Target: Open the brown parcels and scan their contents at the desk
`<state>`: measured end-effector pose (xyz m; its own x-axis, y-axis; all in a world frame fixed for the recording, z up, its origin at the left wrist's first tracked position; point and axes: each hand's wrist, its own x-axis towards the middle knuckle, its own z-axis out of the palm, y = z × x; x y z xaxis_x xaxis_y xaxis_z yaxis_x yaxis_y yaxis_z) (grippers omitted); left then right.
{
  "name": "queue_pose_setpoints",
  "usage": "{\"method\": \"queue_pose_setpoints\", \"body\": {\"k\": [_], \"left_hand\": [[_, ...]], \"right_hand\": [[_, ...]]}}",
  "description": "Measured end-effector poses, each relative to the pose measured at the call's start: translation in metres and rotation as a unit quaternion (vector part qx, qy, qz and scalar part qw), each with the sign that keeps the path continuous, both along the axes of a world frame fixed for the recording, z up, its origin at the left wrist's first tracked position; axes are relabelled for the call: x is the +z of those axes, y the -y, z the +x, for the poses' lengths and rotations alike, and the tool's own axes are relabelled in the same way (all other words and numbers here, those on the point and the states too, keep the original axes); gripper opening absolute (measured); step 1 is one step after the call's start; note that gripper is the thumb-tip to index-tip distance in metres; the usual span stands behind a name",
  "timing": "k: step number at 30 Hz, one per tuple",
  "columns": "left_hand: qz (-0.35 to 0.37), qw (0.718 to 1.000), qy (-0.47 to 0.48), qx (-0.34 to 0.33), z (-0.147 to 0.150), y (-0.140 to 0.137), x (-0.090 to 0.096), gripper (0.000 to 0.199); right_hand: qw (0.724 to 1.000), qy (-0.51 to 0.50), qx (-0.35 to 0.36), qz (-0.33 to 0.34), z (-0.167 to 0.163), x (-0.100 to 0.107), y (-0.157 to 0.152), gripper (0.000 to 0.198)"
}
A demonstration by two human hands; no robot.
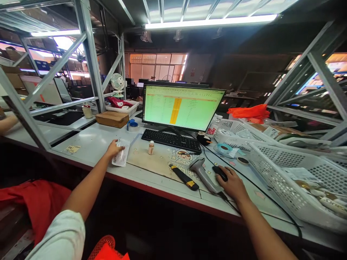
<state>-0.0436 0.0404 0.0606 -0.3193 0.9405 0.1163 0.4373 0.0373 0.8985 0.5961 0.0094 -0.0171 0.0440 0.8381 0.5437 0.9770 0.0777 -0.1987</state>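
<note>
My left hand [112,148] grips a small white packet with printed text [121,156] near the table's front edge, thumb across its face. On the right, my right hand [233,183] rests over a black computer mouse [220,173], fingers curved around it. Just left of the mouse lies a grey barcode scanner [204,174], its cable running off the front. Beside that is a black and yellow utility knife [184,177]. A small bottle with a white cap [151,148] stands upright on the desk mat [141,159], between my hands.
A monitor [181,106] showing a spreadsheet stands behind a black keyboard [172,141]. White perforated baskets [284,184] with goods line the right side. Tape rolls [224,148] lie near them. A cardboard box [112,119] sits back left. Metal rack posts [90,57] frame the desk.
</note>
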Motion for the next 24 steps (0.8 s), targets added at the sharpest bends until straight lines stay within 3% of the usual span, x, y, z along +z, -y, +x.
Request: {"method": "queue_pose_setpoints", "body": {"k": [3,6,8,9,11,12,13,15,17,19,21,23,24], "left_hand": [[0.059,0.995,0.056,-0.06,0.011,0.028,0.02,0.066],[0.116,0.98,0.093,-0.133,0.045,0.063,0.04,0.064],[0.137,0.963,0.115,-0.202,0.084,0.09,0.046,0.06],[0.139,0.954,0.124,-0.237,0.107,0.105,0.045,0.058],[0.128,0.937,0.139,-0.293,0.147,0.134,0.035,0.054],[0.116,0.932,0.14,-0.313,0.162,0.147,0.027,0.052],[0.105,0.928,0.137,-0.331,0.172,0.157,0.019,0.052],[0.096,0.915,0.137,-0.366,0.177,0.163,0.002,0.059],[0.123,0.908,0.143,-0.373,0.167,0.146,-0.009,0.068],[0.17,0.927,0.131,-0.308,0.151,0.109,-0.014,0.068],[0.198,0.961,0.08,-0.175,0.135,0.062,-0.014,0.062],[0.183,0.977,0.034,-0.108,0.126,0.019,-0.013,0.07],[0.161,0.983,0.015,-0.089,0.125,0.001,-0.013,0.077]], "right_hand": [[0.997,-0.049,0.022,0.063,-0.018,0.034,0.002,0.061],[0.986,-0.105,0.073,0.103,-0.074,0.084,0.033,0.057],[0.968,-0.183,0.169,0.02,-0.129,0.108,0.072,0.058],[0.943,-0.223,0.242,-0.047,-0.159,0.115,0.094,0.061],[0.879,-0.261,0.361,-0.169,-0.213,0.116,0.134,0.064],[0.856,-0.275,0.387,-0.203,-0.235,0.112,0.151,0.053],[0.844,-0.29,0.399,-0.213,-0.252,0.106,0.165,0.039],[0.84,-0.307,0.402,-0.198,-0.267,0.095,0.187,0.037],[0.857,-0.338,0.365,-0.136,-0.258,0.096,0.2,0.041],[0.878,-0.386,0.282,-0.027,-0.229,0.117,0.195,0.04],[0.879,-0.423,0.184,0.124,-0.189,0.159,0.166,0.042],[0.852,-0.436,0.11,0.269,-0.149,0.211,0.116,0.043],[0.837,-0.45,0.072,0.301,-0.131,0.234,0.088,0.041]]}}
